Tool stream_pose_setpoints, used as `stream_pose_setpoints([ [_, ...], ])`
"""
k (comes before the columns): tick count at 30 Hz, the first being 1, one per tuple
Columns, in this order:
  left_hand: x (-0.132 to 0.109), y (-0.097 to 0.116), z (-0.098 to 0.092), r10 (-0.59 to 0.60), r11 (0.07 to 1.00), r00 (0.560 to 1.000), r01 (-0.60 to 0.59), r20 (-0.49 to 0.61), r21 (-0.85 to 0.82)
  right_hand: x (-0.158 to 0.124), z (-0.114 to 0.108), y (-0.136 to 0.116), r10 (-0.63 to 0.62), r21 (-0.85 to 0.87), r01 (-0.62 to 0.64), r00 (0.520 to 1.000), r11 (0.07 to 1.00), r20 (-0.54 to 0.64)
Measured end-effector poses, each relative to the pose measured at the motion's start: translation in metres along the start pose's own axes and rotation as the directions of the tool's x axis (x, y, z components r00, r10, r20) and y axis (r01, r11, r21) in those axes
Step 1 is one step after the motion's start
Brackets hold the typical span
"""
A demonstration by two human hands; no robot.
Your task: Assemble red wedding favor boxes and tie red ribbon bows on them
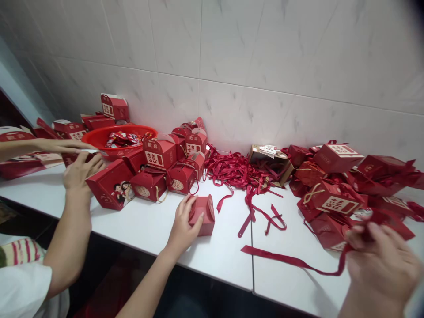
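**Loose ribbon, lightly built box, crowded tabletop**

The left hand (185,219) is closed around a small, plain-sided red cardboard box (207,216) with a rounded flap, standing near the front edge of the white, smooth tabletop (228,261). Too firm a squeeze could dent its card, and a careless push toward the edge could send it off. The right hand (380,251), well apart from the left, is clamped on a long, flat, dark-red fabric ribbon (294,261); blur hides the exact fingering. The ribbon's free end lies toward the small box without touching it, so a slack grip could let it slip or twist.

Just behind the right hand sits a heap of printed red cardboard boxes (338,203), some tilted; a brush of the knuckles could topple the upper ones. Between the hands and farther back, a tangled mound of crimson fabric strips (232,168) has stray ends that could snag. To the left, beyond a stack of red gable-topped cardboard boxes (160,152), a co-worker's hand (81,172) is near a round orange-red plastic basket (114,153); a wide reach there could bump arms
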State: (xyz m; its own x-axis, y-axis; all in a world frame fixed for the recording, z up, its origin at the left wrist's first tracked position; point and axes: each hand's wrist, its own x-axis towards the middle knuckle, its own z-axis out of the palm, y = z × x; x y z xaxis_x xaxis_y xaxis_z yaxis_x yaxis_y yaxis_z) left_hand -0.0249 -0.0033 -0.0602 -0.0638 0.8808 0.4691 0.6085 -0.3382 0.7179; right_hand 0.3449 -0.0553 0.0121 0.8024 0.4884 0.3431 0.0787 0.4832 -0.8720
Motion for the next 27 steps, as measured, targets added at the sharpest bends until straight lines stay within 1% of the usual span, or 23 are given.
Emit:
stream_pose_setpoints([
  [1,0.0,0.0,0.001,0.014,1.0,0.999,-0.014,0.041,0.0,-0.013,0.009,0.002,0.045,-0.028,-0.044,0.997,0.999,0.065],
  [2,-0.001,0.0,0.0,0.027,1.0,0.995,-0.027,0.091,-0.007,-0.027,0.018,0.004,0.118,-0.083,-0.105,0.978,0.991,0.171],
  [3,-0.002,0.001,-0.002,0.041,0.999,0.988,-0.039,0.146,-0.016,-0.041,0.026,0.007,0.182,-0.156,-0.14,0.938,0.978,0.295],
  [4,-0.004,0.003,-0.005,0.058,0.998,0.978,-0.053,0.201,-0.028,-0.056,0.034,0.009,0.239,-0.225,-0.154,0.876,0.962,0.419],
  [5,-0.007,0.005,-0.008,0.076,0.997,0.963,-0.068,0.257,-0.041,-0.07,0.041,0.012,0.275,-0.267,-0.15,0.8,0.952,0.534],
  [6,-0.009,0.009,-0.011,0.096,0.995,0.945,-0.083,0.313,-0.054,-0.084,0.048,0.013,0.289,-0.281,-0.136,0.726,0.95,0.624],
  [7,-0.011,0.012,-0.014,0.116,0.993,0.924,-0.1,0.365,-0.063,-0.096,0.054,0.015,0.294,-0.279,-0.133,0.672,0.951,0.68],
  [8,-0.013,0.016,-0.017,0.136,0.991,0.902,-0.12,0.41,-0.065,-0.108,0.06,0.016,0.295,-0.272,-0.136,0.631,0.953,0.718],
  [9,-0.014,0.02,-0.018,0.156,0.988,0.884,-0.146,0.441,-0.057,-0.118,0.065,0.016,0.298,-0.267,-0.143,0.603,0.953,0.74],
  [10,-0.015,0.024,-0.02,0.175,0.983,0.871,-0.177,0.458,-0.039,-0.126,0.07,0.016,0.305,-0.27,-0.149,0.587,0.951,0.75],
  [12,-0.014,0.031,-0.021,0.211,0.97,0.867,-0.244,0.45,0.015,-0.138,0.078,0.017,0.315,-0.286,-0.143,0.569,0.947,0.76],
  [15,-0.011,0.041,-0.022,0.258,0.95,0.876,-0.306,0.407,0.057,-0.145,0.086,0.018,0.311,-0.306,-0.108,0.573,0.946,0.758],
  [17,-0.008,0.046,-0.023,0.279,0.944,0.876,-0.325,0.394,0.053,-0.145,0.089,0.019,0.296,-0.304,-0.084,0.571,0.949,0.766],
  [22,-0.005,0.054,-0.022,0.342,0.926,0.86,-0.378,0.378,0.023,-0.146,0.094,0.021,0.274,-0.312,-0.021,0.536,0.95,0.799],
  [27,-0.004,0.05,-0.016,0.332,0.932,0.875,-0.362,0.352,0.022,-0.152,0.098,0.023,0.243,-0.31,0.029,0.555,0.95,0.796],
])
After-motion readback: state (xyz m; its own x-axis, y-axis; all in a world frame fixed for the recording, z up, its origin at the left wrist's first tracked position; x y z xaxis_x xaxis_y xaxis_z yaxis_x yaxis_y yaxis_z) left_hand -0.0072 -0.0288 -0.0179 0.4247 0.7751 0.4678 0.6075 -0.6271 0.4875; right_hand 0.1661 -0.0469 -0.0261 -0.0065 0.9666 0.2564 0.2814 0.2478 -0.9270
